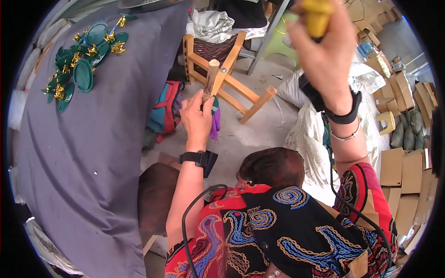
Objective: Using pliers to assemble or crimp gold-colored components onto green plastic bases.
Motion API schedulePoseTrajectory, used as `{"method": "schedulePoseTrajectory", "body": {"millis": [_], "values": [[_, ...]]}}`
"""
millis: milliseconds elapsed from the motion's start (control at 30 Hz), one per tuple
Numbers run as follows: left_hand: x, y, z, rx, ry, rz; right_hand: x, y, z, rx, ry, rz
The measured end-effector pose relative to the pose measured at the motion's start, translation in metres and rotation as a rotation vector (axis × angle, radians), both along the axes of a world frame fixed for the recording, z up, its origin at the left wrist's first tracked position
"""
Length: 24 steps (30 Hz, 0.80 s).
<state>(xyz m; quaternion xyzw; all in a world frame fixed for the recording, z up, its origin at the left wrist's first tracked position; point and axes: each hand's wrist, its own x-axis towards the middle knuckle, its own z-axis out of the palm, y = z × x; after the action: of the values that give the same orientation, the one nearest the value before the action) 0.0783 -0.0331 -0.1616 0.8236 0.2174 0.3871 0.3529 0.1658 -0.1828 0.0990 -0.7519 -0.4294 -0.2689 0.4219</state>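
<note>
My left hand (pixel 197 111) is closed round a short wooden stick (pixel 212 74), which stands upright with its pale end on top. Beside those fingers show a bit of something green (pixel 215 105) and a purple cloth-like piece (pixel 215 124); how they join the stick is hidden. High at the right, my right hand (pixel 327 58) is raised, its fingers wrapped round a yellow object (pixel 317 18). That object is cut off at the top edge and smeared, so its kind does not show. The two hands are well apart.
A table under a grey cloth (pixel 111 153) fills the left, bearing green round pieces (pixel 83 75) with gold ornaments (pixel 92 51). Ahead is a wooden folding stool (pixel 252 104), near a red and blue bag (pixel 168 111). White sacks (pixel 306 134) and cardboard boxes (pixel 410 169) crowd the right.
</note>
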Motion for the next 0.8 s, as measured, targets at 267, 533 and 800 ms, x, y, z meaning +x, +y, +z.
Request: {"method": "schedulePoseTrajectory", "body": {"millis": [267, 533, 800], "values": [[-0.003, 0.003, -0.004, 0.017, -0.048, 0.013, 0.005, 0.008, -0.076, -0.799, 0.247, 0.285], [0.0, 0.003, -0.002, 0.09, 0.027, -0.064, -0.004, 0.049, -0.135, -0.207, 0.438, 0.541], [-0.001, -0.018, 0.021, -0.001, 0.059, -0.523, -0.058, -0.041, -0.03, -0.098, 0.167, 0.441]]}}
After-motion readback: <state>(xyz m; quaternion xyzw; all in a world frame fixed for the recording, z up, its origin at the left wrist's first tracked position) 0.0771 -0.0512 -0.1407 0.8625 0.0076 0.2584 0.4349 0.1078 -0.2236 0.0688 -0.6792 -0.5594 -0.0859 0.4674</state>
